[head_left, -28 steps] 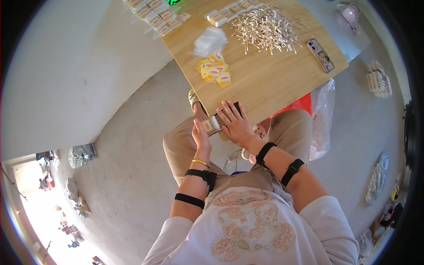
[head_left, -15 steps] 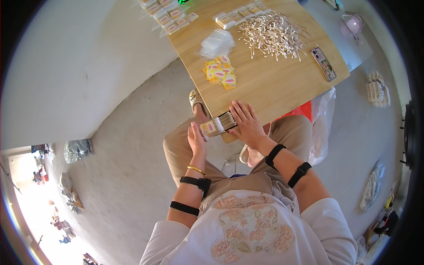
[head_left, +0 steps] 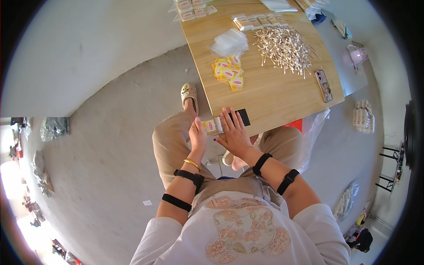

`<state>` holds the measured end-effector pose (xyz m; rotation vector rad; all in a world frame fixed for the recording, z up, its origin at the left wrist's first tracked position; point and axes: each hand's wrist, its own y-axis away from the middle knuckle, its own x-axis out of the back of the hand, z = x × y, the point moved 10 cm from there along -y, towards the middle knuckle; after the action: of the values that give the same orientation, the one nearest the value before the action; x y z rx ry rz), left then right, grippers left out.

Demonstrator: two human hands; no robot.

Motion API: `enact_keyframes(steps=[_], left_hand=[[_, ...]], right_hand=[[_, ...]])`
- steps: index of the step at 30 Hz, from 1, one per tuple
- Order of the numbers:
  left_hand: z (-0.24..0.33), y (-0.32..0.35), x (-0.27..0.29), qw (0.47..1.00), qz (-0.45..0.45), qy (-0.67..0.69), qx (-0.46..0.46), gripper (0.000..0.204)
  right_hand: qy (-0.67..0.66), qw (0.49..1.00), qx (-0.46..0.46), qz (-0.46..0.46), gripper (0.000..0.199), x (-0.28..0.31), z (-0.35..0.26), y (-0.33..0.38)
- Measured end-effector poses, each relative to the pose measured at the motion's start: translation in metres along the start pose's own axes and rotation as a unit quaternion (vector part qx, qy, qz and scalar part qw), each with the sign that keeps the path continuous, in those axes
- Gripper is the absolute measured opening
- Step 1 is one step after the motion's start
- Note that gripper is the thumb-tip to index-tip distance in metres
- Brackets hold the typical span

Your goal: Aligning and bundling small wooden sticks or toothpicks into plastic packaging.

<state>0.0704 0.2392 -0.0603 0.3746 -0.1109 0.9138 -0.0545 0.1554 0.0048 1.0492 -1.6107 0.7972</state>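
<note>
- We are holding a small clear packet (head_left: pixel 213 126) of cotton swabs with a yellow label at the near edge of the wooden table (head_left: pixel 282 95), right at its near left corner.
- Our left hand (head_left: pixel 197 137) is gripping the packet's left end, fingers curled around it.
- Our right hand (head_left: pixel 235 134) is lying flat with fingers spread, pressing on the packet's right end and on a black card (head_left: pixel 241 117) that is sitting at the near edge just beside it.
- We are seeing a cluster of yellow sachets (head_left: pixel 228 73) lying toward the left edge of the table, well apart from our hands.
- A heap of empty clear bags (head_left: pixel 229 43) is resting just beyond the sachets.
- A loose pile of cotton swabs (head_left: pixel 285 46) is spreading across the middle of the far half.
- A phone (head_left: pixel 323 85) is lying near the right edge.
- Rows of filled packets (head_left: pixel 254 20) are lining up along the far edge, with more at the far left corner.
- We are sitting with our knees under the table, one beige slipper (head_left: pixel 189 93) showing on the floor beside the left edge.
</note>
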Motion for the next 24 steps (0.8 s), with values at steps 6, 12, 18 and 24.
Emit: enact_keyframes(steps=[6,12,18,24], left_hand=[[0.001,0.000,-0.006,0.998,0.041,0.053,-0.020,0.060],[-0.034,-0.001,-0.013,0.980,-0.078,0.137,0.117,0.061],[-0.017,0.002,0.001,0.988,-0.020,0.099,0.114,0.058],[-0.004,0.000,0.021,0.994,0.102,-0.029,-0.001,0.054]], right_hand=[[-0.005,1.000,-0.003,0.001,0.095,0.004,-0.002,-0.001],[-0.012,1.000,0.004,-0.010,0.090,0.004,0.010,0.003],[-0.007,1.000,0.007,-0.009,0.088,0.001,0.013,0.002],[0.002,1.000,0.000,-0.010,0.090,0.001,0.001,-0.002]])
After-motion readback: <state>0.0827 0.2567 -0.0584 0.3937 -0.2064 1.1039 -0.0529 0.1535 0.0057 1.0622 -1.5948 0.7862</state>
